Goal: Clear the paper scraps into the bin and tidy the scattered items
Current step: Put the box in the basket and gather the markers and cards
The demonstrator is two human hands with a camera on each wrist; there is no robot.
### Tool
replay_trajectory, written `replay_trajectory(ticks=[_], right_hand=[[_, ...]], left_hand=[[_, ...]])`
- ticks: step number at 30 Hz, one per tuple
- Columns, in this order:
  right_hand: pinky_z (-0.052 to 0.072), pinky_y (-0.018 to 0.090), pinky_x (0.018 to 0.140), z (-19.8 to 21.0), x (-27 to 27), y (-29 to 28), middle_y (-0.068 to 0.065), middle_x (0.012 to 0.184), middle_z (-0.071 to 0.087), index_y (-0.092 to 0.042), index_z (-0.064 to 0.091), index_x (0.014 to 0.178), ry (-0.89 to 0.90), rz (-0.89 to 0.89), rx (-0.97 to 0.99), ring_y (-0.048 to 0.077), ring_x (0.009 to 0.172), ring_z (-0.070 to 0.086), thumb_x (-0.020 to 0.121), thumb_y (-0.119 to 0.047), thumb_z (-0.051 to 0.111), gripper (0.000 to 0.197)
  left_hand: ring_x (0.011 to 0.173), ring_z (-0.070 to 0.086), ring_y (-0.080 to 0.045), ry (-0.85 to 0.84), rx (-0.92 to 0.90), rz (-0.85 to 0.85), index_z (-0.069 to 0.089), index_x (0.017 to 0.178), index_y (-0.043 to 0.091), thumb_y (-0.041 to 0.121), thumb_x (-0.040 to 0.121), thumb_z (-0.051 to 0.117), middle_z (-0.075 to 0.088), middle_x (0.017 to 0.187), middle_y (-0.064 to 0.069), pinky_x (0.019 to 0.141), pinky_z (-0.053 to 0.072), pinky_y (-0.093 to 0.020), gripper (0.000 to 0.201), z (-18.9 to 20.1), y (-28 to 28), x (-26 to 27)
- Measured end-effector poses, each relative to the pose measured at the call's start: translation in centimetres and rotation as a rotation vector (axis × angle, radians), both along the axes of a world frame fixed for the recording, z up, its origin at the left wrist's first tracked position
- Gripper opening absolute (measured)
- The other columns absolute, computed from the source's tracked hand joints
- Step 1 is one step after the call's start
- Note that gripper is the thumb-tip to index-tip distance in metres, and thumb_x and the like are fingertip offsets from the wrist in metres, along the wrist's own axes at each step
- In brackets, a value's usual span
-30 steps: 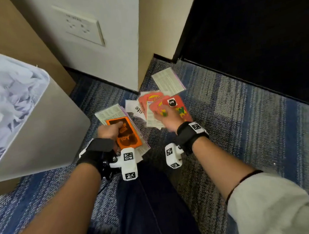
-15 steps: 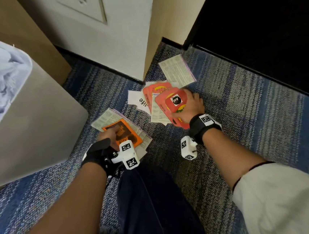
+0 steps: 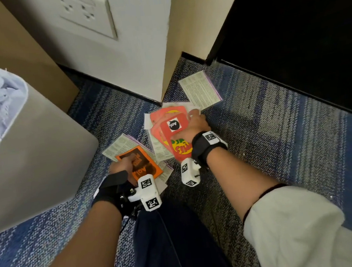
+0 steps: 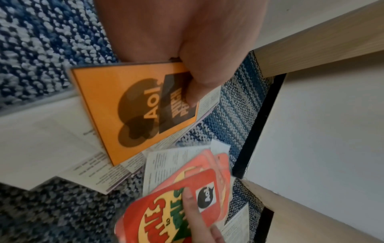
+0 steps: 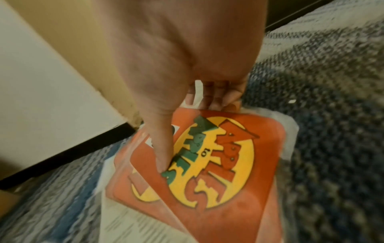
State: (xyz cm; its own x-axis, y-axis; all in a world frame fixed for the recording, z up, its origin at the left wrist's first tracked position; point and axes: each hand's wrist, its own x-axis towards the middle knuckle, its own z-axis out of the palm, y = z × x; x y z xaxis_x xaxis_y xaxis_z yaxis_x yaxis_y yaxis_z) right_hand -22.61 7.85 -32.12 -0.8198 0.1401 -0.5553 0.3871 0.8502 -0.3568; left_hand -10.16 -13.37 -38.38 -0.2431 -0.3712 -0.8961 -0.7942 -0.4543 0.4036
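Two stacks gripped: left hand (image 3: 121, 165) pinches orange card (image 3: 140, 161); right hand (image 3: 195, 124) red cards (image 3: 170, 131).

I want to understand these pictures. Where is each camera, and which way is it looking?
Head: on the person's head, looking down at the carpet; both forearms, left hand, right hand show.
Left wrist: along the left hand, at its orange card.
Right wrist: along the right hand, at its red cards.
Shared: all three show the red cards.
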Motion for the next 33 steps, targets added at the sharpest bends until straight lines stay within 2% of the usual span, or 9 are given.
replay_trajectory(ticks=[7,11,16,18,19,21,23,28,33], right_hand=[[0.038,0.044,0.107,-0.4,1.1,-2.7,0.011,0.137,0.043,-0.014,0.040,0.134,0.033,0.089,0.122,0.032,0.129,0.040,0.045,-0.053,0.092,0.110],[0.052,0.036,0.088,-0.2,2.0,-2.1,0.006,0.121,0.059,-0.015,0.041,0.129,0.063,0.057,-0.177,0.027,0.110,0.059,0.057,-0.029,0.092,0.089],[0.051,0.023,0.075,0.5,3.4,1.1,-0.005,0.104,0.066,-0.020,0.056,0.110,0.090,-0.093,-0.473,0.016,0.096,0.064,0.065,-0.014,0.088,0.055],[0.051,0.015,0.071,1.1,3.9,3.0,-0.003,0.102,0.069,-0.018,0.061,0.108,0.111,-0.172,-0.566,0.012,0.089,0.066,0.068,-0.007,0.087,0.049],[0.053,0.018,0.074,1.4,4.4,3.9,0.000,0.102,0.070,-0.017,0.062,0.107,0.125,-0.228,-0.602,0.012,0.088,0.067,0.069,-0.005,0.086,0.046],[0.057,0.038,0.087,2.3,5.2,5.4,0.009,0.108,0.072,-0.012,0.064,0.110,0.129,-0.404,-0.747,0.024,0.096,0.069,0.075,-0.002,0.081,0.041],[0.054,0.049,0.092,3.5,6.2,6.2,0.017,0.116,0.069,-0.007,0.062,0.120,0.090,-0.600,-0.967,0.032,0.106,0.067,0.081,-0.002,0.074,0.041],[0.053,0.056,0.091,7.1,8.1,5.9,0.019,0.122,0.066,-0.009,0.059,0.130,-0.014,-0.762,-1.279,0.036,0.111,0.065,0.085,-0.010,0.072,0.047],[0.052,0.054,0.095,10.1,10.0,4.5,0.014,0.117,0.070,-0.011,0.062,0.125,0.027,-0.701,-1.227,0.031,0.110,0.067,0.083,-0.009,0.075,0.044]], left_hand=[[0.096,0.067,-0.035,-0.019,-0.076,-0.011,0.065,0.114,0.004,0.034,0.064,0.077,0.069,0.109,-0.015,0.089,0.053,-0.055,0.059,0.8,0.3,-0.2],[0.094,0.068,-0.034,0.004,-0.074,-0.012,0.067,0.109,0.005,0.033,0.059,0.078,0.071,0.106,-0.014,0.088,0.053,-0.056,0.059,1.0,0.6,-0.3],[0.094,0.069,-0.036,0.006,-0.053,-0.074,0.064,0.112,0.003,0.033,0.065,0.077,0.069,0.110,-0.018,0.086,0.054,-0.057,0.058,-1.7,-0.4,-0.1],[0.094,0.069,-0.034,0.030,-0.076,-0.083,0.066,0.108,0.002,0.032,0.070,0.077,0.070,0.109,-0.017,0.088,0.054,-0.054,0.050,0.8,0.1,-0.3],[0.096,0.068,-0.031,0.058,-0.100,-0.094,0.066,0.108,0.001,0.029,0.073,0.078,0.070,0.110,-0.014,0.090,0.053,-0.051,0.046,4.3,1.0,-0.6],[0.098,0.066,-0.027,0.156,-0.122,-0.141,0.066,0.108,0.001,0.020,0.083,0.074,0.069,0.111,-0.010,0.091,0.052,-0.042,0.033,9.1,2.5,-1.0],[0.098,0.066,-0.029,0.251,-0.068,-0.165,0.065,0.112,-0.001,0.015,0.089,0.069,0.068,0.111,-0.013,0.091,0.053,-0.044,0.028,12.3,3.8,-1.1],[0.071,0.071,-0.024,0.500,0.198,-0.073,0.063,0.116,0.000,0.008,0.095,0.057,0.074,0.097,-0.014,0.061,0.060,-0.035,0.023,18.6,7.0,-0.3],[0.090,0.072,-0.025,0.666,0.204,-0.073,0.066,0.114,0.009,0.011,0.093,0.062,0.072,0.108,-0.014,0.080,0.059,-0.043,0.022,21.9,8.9,1.2]])
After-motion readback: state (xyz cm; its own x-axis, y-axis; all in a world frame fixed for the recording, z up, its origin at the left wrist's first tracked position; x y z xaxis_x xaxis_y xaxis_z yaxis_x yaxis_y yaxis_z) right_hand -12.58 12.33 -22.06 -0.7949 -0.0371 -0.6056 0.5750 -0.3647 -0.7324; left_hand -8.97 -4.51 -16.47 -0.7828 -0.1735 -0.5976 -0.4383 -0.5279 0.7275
